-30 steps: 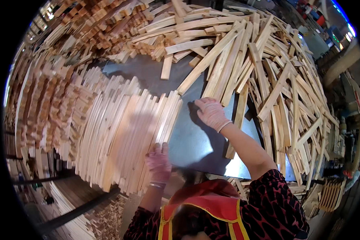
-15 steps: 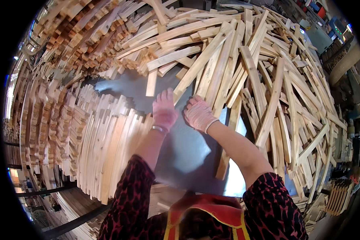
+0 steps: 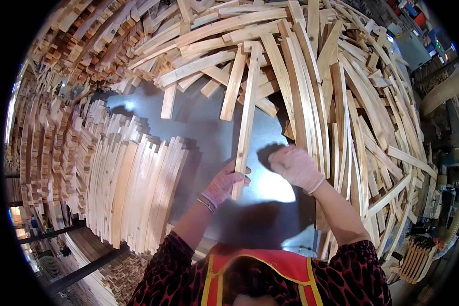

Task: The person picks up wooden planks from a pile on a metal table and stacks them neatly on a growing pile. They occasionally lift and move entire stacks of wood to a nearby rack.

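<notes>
My left hand (image 3: 224, 184), in a pale pink glove, is closed around the near end of a long wooden strip (image 3: 249, 102). That strip points away from me, and its far end lies against the heaped strips at the back. To its right, my gloved right hand (image 3: 297, 167) hovers over the grey metal tabletop (image 3: 209, 148) with its fingers curled in. No strip shows in it. Close beside it, several long strips (image 3: 308, 102) lean out of the jumbled pile. On the left, a row of strips (image 3: 132, 188) lies side by side, running lengthwise away from me.
A large tangled heap of wooden strips (image 3: 382, 117) covers the right and far sides. Stacked strips (image 3: 51, 153) rise at the left, with more stacked wood (image 3: 97, 35) at the far left. A ribbed hose (image 3: 446, 92) and a grey machine box (image 3: 413, 48) stand at far right.
My left hand has come nearer and taken hold of a strip, now angled across the tabletop. My right hand has moved right and nearer, away from the strip ends it was at.
</notes>
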Demonstrator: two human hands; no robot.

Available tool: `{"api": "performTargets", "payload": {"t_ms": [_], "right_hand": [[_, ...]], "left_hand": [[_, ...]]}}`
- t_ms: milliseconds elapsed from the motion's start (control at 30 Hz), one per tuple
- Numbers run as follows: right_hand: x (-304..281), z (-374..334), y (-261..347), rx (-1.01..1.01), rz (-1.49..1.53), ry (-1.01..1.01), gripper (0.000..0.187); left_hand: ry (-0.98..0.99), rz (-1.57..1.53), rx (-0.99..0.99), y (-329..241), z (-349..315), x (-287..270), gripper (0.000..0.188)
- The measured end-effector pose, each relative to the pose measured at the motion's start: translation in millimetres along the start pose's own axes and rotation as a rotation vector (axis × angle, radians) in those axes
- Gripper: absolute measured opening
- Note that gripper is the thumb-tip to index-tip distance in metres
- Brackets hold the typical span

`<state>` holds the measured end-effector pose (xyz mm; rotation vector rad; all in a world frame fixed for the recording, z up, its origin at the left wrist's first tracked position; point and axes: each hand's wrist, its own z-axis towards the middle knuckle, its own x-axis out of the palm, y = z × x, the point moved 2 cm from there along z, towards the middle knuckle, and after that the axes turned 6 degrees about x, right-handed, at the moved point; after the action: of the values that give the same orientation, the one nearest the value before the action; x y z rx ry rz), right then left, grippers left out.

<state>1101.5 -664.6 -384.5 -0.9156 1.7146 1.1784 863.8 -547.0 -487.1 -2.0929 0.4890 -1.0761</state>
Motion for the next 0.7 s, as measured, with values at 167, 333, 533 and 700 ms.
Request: {"api": "performTargets", "payload": {"t_ms": [167,333,533,700], "right_hand": [[-32,16,-52,0.537,-0.213,-0.797,0.083],[-12,46,0,0.777,-0.078,-0.342,0.112],[-10,16,-49,0.711,0.417,-0.438,0.089],[53,-42,36,0.669,0.870,-0.519,0.066]], "left_hand": [[-0.081,0.035,-0.082,19,-21,13,0.044],[-0.100,0.113,-0.089,13,-62,6,0.042],[-0.129,0.225,-0.110,18,-166,-51,0.053],[-0.182,0.388,-0.003,32,-251,-100,0.066]]}}
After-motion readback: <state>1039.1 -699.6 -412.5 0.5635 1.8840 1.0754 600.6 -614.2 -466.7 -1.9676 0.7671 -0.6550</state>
